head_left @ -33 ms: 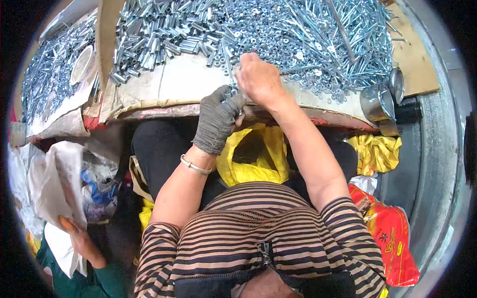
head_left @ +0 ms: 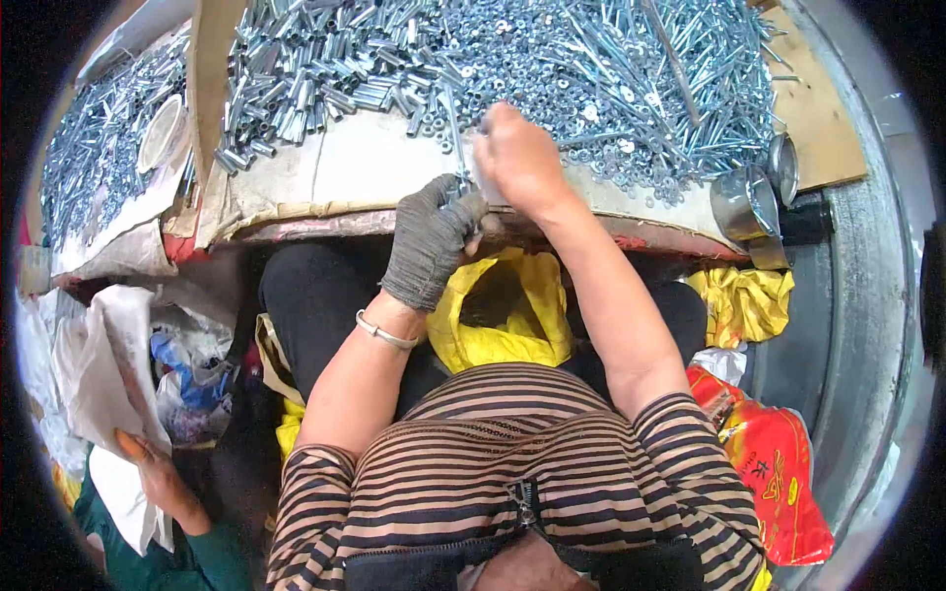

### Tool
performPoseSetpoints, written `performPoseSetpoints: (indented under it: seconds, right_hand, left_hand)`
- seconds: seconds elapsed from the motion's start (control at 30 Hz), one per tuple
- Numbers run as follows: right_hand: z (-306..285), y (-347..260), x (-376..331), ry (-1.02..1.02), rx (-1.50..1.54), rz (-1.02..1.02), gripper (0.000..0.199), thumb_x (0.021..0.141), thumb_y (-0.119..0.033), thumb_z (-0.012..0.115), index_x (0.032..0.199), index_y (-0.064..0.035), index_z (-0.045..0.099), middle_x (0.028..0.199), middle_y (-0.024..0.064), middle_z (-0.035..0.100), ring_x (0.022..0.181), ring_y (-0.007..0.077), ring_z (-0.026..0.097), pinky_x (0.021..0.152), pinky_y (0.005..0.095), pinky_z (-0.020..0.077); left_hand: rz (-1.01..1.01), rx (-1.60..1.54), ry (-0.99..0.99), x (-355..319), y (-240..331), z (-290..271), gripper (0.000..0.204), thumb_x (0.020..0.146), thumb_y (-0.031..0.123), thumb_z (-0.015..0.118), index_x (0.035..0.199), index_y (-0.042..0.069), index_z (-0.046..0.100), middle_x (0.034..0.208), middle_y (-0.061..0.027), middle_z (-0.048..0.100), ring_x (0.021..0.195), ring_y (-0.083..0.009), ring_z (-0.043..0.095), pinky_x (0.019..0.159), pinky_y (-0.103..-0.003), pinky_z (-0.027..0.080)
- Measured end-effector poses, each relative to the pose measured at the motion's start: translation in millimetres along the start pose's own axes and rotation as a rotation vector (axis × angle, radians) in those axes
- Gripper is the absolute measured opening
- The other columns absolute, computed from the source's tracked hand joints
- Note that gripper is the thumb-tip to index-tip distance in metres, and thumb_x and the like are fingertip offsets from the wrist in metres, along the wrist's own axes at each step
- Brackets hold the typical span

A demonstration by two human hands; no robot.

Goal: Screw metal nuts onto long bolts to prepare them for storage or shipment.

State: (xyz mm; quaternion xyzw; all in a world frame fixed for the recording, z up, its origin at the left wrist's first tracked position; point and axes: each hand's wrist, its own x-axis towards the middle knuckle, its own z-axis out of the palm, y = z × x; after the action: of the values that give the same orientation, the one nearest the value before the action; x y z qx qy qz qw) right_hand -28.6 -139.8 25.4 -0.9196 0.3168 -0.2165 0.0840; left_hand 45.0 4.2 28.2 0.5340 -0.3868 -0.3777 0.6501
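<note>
My left hand (head_left: 436, 236), in a grey knit glove, is closed round the lower end of a long thin metal bolt (head_left: 453, 128) that stands up past the fingertips. Just to its right, my bare right hand (head_left: 522, 163) hovers over the front edge of the metal parts. Its fingers are curled together, their tips blurred, and whatever they hold is hidden. Beyond both hands lie heaps of small washers and nuts (head_left: 532, 59), short metal sleeves (head_left: 365, 59) to the left, and long bolts (head_left: 729, 79) to the right.
A cardboard divider (head_left: 209, 79) parts off another heap of hardware at the left. A metal cup (head_left: 746, 207) stands at the right table edge. A yellow bag (head_left: 503, 345) lies open at my lap. At the lower left, a co-worker's hand (head_left: 163, 483) holds a white sack (head_left: 103, 374).
My right hand has shifted slightly right, away from the bolt, leaving more of its shaft in sight. My left hand has stayed nearly still.
</note>
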Motion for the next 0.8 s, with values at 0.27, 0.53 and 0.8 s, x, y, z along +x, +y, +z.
performPoseSetpoints:
  seconds: [0.27, 0.53, 0.8]
  right_hand:
    - [-86.0, 33.8, -44.9, -0.113, 1.147, 0.323, 0.022, 0.087, -0.005, 0.053, 0.104, 0.0071, 0.06, 0.075, 0.0093, 0.062, 0.062, 0.0128, 0.061, 0.055, 0.0281, 0.0543]
    - [-111.4, 50.6, -88.9, -0.235, 1.281, 0.392, 0.013, 0.083, -0.005, 0.06, 0.093, 0.0032, 0.062, 0.067, 0.0084, 0.061, 0.054, 0.013, 0.059, 0.049, 0.0271, 0.0521]
    - [-67.6, 14.3, -111.3, -0.275, 1.574, 0.501, 0.013, 0.08, -0.01, 0.069, 0.092, -0.0044, 0.064, 0.067, -0.0009, 0.059, 0.058, 0.007, 0.054, 0.05, 0.0209, 0.0427]
  left_hand:
    - [0.052, 0.818, -0.314, -8.7, -5.0, 7.1, 0.032, 0.082, 0.038, 0.058, 0.096, 0.011, 0.067, 0.083, -0.0187, 0.066, 0.077, -0.0355, 0.064, 0.069, -0.043, 0.05]
    - [0.004, 0.904, -0.422, -20.8, 6.9, 20.9, 0.028, 0.081, 0.036, 0.06, 0.098, 0.014, 0.068, 0.086, -0.0135, 0.066, 0.077, -0.0331, 0.064, 0.067, -0.043, 0.05]
    - [0.313, 0.777, -0.151, -24.0, -4.9, 35.6, 0.016, 0.077, 0.02, 0.066, 0.086, 0.008, 0.067, 0.076, -0.0134, 0.063, 0.068, -0.0324, 0.061, 0.06, -0.04, 0.048]
